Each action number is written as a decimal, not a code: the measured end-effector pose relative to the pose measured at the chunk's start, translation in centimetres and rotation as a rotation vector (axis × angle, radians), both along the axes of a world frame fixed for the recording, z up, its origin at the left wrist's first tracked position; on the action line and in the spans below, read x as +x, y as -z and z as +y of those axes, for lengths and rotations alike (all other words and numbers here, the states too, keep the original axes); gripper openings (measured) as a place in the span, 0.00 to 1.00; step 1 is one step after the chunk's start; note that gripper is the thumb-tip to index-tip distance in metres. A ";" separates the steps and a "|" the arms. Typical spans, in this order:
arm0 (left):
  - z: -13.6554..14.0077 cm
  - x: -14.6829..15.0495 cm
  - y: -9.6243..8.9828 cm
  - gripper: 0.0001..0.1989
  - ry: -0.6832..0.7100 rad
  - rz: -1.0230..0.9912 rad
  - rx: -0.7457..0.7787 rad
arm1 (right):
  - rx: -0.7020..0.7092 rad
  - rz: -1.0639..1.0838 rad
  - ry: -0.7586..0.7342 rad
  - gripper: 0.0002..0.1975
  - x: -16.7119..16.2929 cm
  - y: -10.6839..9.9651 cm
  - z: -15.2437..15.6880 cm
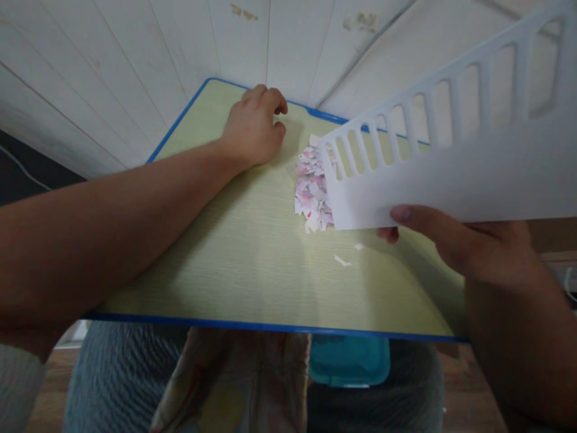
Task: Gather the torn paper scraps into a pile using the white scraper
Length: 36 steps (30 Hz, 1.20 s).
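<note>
My right hand grips the lower edge of a white slotted plastic panel, thumb on the near face and fingertips underneath. The panel slants up to the right, and its left end meets a pile of torn paper scraps, white and pink, covering part of it. To the left of the pile, my left hand is over the far part of the yellow-green tabletop, apart from the scraps. Its fingers are loosely curled, with a gap between thumb and forefinger and nothing visible in them.
Two small white paper bits lie nearer the front of the table. A blue rim edges the tabletop. Below the front edge is a teal container near my lap. White plank walls stand behind, with a grey cable running along them.
</note>
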<state>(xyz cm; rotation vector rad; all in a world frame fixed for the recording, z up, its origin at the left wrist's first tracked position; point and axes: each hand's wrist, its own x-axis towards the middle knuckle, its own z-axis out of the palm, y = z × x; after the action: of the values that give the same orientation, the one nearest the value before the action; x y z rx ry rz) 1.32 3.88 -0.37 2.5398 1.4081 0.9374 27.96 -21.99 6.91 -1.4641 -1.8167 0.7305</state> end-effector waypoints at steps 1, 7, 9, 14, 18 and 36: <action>0.1 0.0 0.1 0.21 0.002 -0.010 -0.006 | 0.017 -0.026 0.013 0.16 -0.5 0.0 0.1; 0.7 -0.3 0.5 0.20 0.030 -0.061 -0.029 | 0.039 -0.116 -0.011 0.15 -2.1 1.0 1.1; 0.9 -0.4 0.6 0.20 0.034 -0.064 -0.026 | 0.037 -0.120 -0.011 0.15 -2.0 1.2 1.0; 1.2 -0.5 0.9 0.20 0.042 -0.100 -0.020 | 0.006 -0.054 0.019 0.16 -1.8 1.0 0.8; 1.4 -0.6 1.2 0.21 0.063 -0.079 0.032 | 0.021 -0.067 0.072 0.18 -2.0 0.8 1.3; 0.7 -0.3 0.7 0.22 0.022 -0.059 0.037 | -0.008 0.112 0.102 0.15 -1.8 0.7 1.0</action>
<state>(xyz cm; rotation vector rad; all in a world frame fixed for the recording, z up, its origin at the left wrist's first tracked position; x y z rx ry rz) 1.01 4.61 -1.10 2.5267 1.3559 1.0352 26.19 -20.95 6.19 -1.4793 -1.6451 0.7535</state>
